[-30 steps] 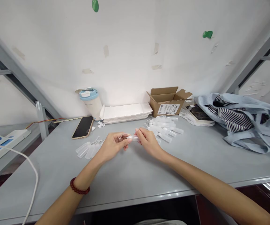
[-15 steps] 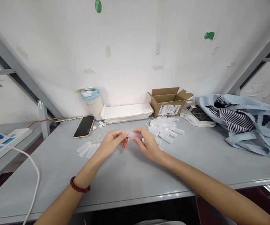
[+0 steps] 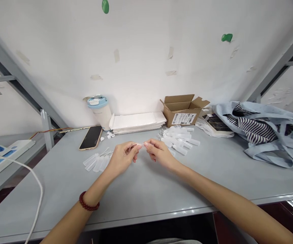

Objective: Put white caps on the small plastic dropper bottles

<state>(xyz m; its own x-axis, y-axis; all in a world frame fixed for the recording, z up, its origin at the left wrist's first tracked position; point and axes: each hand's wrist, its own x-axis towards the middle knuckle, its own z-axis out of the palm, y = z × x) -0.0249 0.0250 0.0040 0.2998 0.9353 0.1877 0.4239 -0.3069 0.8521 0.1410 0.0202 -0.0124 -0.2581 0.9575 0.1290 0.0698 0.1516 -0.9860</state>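
Note:
My left hand (image 3: 123, 157) is closed, thumb and fingers pinched on a thin white cord (image 3: 131, 146) that loops above its palm. My right hand (image 3: 159, 152) is also closed, its thumb and index finger pinching a small translucent plastic piece (image 3: 143, 145) between the two hands. Fingers cover most of what they hold. Beside my left hand lie several translucent plastic bottles (image 3: 91, 164), slim, with thin pale cords. A heap of similar bottles (image 3: 180, 137) rests behind and to the right of my right hand.
At the back stand a lidded cup (image 3: 102, 113), stacked white envelopes (image 3: 138, 122) and an open cardboard box (image 3: 183, 115). A phone (image 3: 90, 138) and small white caps (image 3: 110, 135) lie left. A light-blue cloth bag (image 3: 275, 125) sits right; a power strip (image 3: 4, 159) is far left.
My right hand has shifted from the bottle's translucent body to a fingertip pinch near my left fingertips. The bottle's body no longer shows, and a cord loop now shows at my left hand.

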